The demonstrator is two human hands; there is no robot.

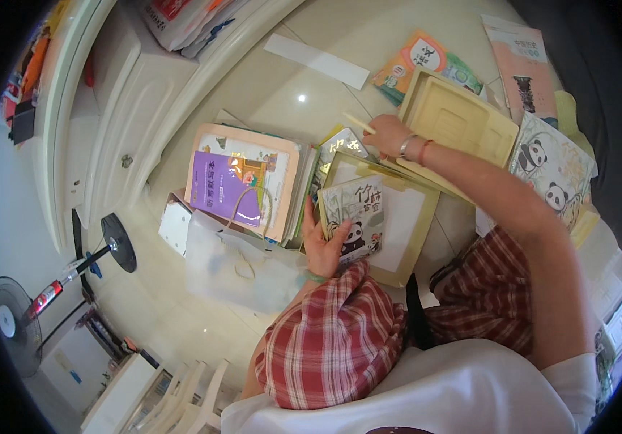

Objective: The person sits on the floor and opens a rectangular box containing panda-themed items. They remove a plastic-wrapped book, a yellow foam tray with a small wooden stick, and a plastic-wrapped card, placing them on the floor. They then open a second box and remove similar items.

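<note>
My left hand [323, 244] grips a small notebook [358, 199] with a panda on its cover, thumb on the front and fingers along its left edge. Beneath the notebook lies an open shallow box part [406, 235] with a yellow-green rim and a whitish inside. My right hand [389, 135] reaches forward, closed on a thin pale yellow stick [358, 121] whose exact kind I cannot make out. Right beside that hand is a pale yellow moulded tray [463, 116] with recesses. Another panda-printed item [343, 147] shows partly between the two hands.
A stack of books topped by a purple booklet [224, 184] stands left, beside a translucent bag [231, 249]. Colourful booklets [419, 61], a pink book [521, 65] and a panda-printed cover [553, 159] lie right. A white strip [317, 60] lies ahead; a fan [14, 318] stands far left.
</note>
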